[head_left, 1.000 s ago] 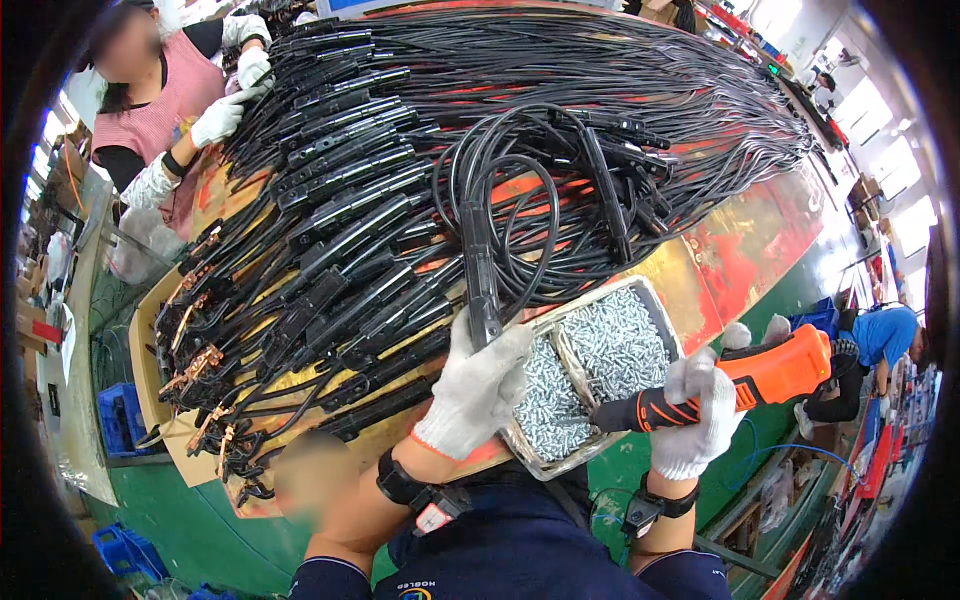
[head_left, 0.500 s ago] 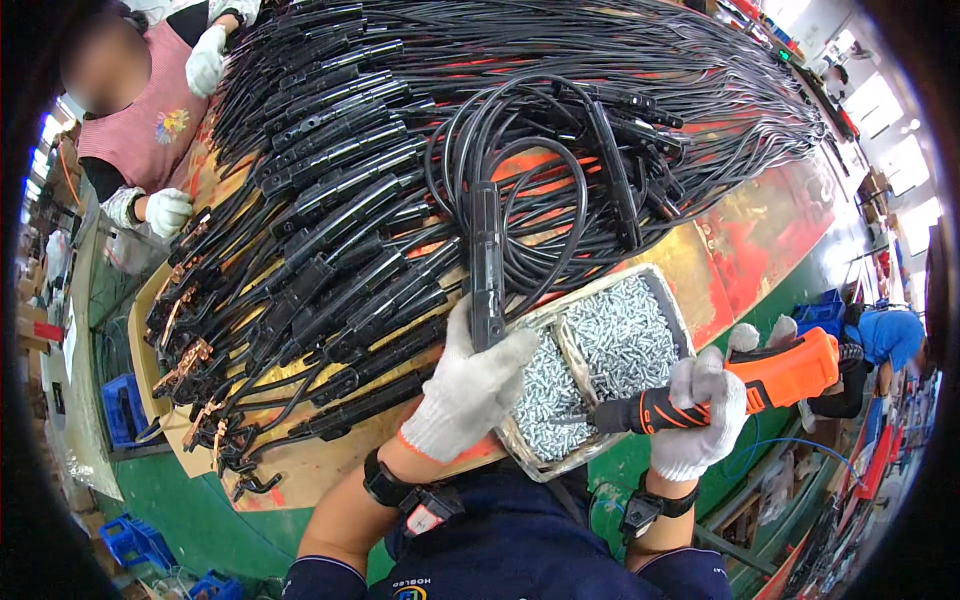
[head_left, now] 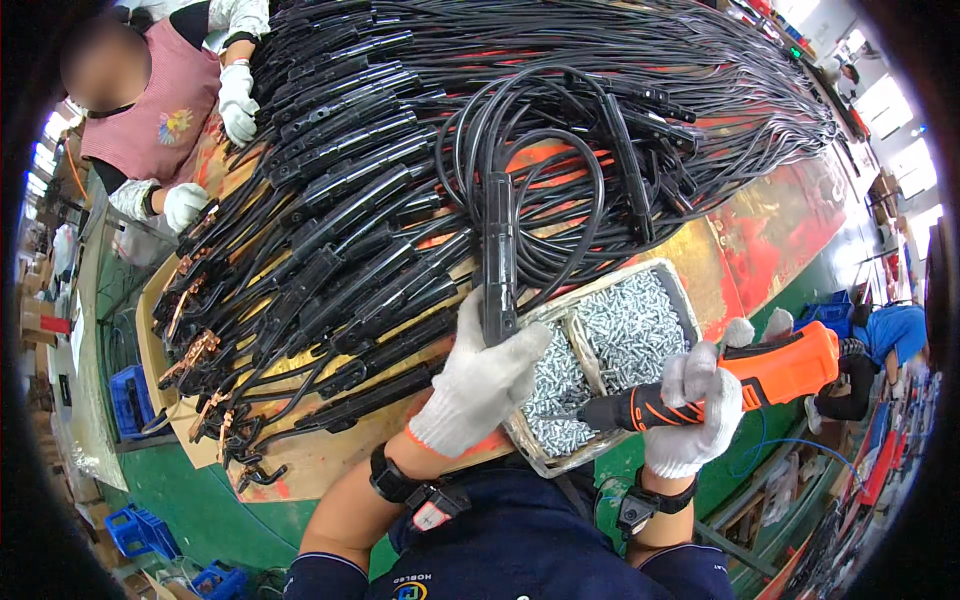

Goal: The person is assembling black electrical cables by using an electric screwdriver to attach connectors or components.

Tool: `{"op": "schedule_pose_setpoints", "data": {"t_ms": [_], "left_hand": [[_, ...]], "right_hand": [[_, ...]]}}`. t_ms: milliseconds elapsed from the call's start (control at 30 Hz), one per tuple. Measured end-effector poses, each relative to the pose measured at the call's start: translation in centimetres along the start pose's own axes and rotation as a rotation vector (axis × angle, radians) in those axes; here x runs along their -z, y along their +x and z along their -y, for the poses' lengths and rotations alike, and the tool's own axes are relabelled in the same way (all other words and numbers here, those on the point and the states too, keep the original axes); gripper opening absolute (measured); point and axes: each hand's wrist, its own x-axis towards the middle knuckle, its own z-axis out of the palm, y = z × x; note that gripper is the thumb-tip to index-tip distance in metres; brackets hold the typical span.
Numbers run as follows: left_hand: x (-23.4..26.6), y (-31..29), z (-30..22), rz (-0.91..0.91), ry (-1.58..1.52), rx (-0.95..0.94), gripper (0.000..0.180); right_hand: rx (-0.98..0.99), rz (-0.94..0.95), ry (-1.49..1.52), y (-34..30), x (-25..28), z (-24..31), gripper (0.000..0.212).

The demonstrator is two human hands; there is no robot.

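1. Head view, lower centre: the left hand angles upward, gloved fingers clamped round the lower end of a black handle, mid-frame.
2. Right of centre: the right hand grips an orange power tool, nose pointing left over the screw tray.

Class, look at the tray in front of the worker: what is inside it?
Small silver screws lie in both compartments of the tray, either side of a divider. They hide the floor beneath, so it cannot be seen, and the power drill covers part of the tray.
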Motion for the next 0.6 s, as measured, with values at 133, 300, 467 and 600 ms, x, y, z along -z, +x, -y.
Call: {"op": "schedule_pose_setpoints", "data": {"t_ms": [133,300,467,600], "left_hand": [[0.4,0.0,-0.1,0.063,0.028,0.009,0.080],[0.4,0.2,0.2,0.097,0.049,0.001,0.089],[-1.1,-0.5,0.4,-0.029,-0.046,-0.034,0.050],[-1.8,-0.6,1.0,-0.061,-0.048,-0.073,0.035]], "right_hand": [[0.002,0.061,-0.073,0.1,0.6,0.1,0.084],[0.035,0.234,-0.016,0.9,0.9,1.3,0.065],[0.048,0.214,0.123,2.8,-0.1,3.1,0.061],[0.037,0.186,0.261,4.6,-0.6,3.9,0.056]]}}
